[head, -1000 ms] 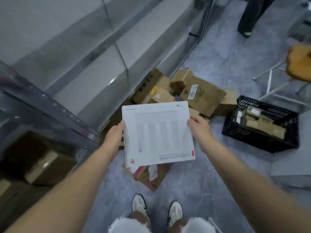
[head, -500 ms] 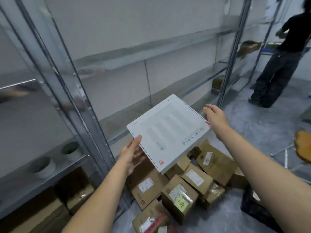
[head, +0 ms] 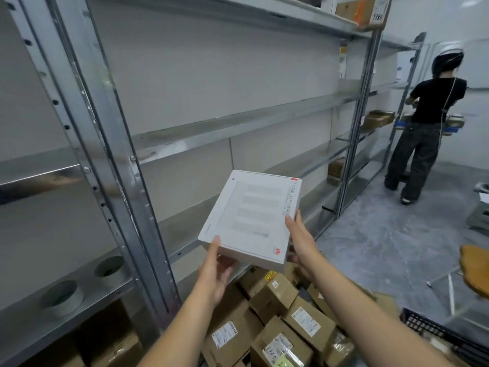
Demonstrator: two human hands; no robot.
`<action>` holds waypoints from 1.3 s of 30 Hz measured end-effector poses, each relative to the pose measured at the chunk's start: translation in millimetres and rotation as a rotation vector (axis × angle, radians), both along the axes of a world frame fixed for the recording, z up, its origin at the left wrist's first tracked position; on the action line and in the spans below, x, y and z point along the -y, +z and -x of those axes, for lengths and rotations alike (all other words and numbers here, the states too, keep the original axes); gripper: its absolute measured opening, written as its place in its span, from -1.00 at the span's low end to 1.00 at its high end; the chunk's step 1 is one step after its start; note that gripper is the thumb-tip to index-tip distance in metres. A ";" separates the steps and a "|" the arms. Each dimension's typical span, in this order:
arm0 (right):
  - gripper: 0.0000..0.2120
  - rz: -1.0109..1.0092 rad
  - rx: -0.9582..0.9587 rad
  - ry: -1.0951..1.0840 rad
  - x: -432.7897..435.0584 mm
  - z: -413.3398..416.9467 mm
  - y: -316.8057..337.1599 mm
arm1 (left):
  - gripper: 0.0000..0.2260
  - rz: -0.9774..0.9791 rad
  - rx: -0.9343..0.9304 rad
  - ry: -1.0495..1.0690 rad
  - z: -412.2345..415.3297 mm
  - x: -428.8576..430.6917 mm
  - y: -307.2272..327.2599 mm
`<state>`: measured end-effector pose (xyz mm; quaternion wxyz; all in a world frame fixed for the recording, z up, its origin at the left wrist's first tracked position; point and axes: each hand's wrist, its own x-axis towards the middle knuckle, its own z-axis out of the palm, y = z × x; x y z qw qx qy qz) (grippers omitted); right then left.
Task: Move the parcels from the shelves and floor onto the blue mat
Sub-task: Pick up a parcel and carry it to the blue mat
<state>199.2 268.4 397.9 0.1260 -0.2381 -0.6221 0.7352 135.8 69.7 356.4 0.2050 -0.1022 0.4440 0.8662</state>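
A flat white box [head: 251,218] with grey print and a red logo is held up in front of the metal shelves [head: 238,123]. My left hand [head: 217,271] grips its near left corner from below. My right hand [head: 300,241] holds its right edge, fingers on the top face. Under my arms a pile of brown cardboard parcels [head: 275,324] with white labels lies on the floor against the shelf foot. No blue mat is in view.
A person in black [head: 423,128] stands at the far shelves, back turned. A black crate [head: 436,332] sits at lower right, a wooden stool [head: 475,271] beyond it. Two grey tape rolls [head: 62,295] rest on the low left shelf. Boxes sit on the far shelves.
The view has risen from the floor to the shelves. The white box has turned and tilted up, and my right hand, off it half a second ago, now grips its right edge.
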 end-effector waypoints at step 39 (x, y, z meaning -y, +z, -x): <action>-0.55 0.122 -0.194 -0.188 -19.8 3.9 21.4 | -0.55 -0.080 -0.155 0.077 47.5 6.6 49.2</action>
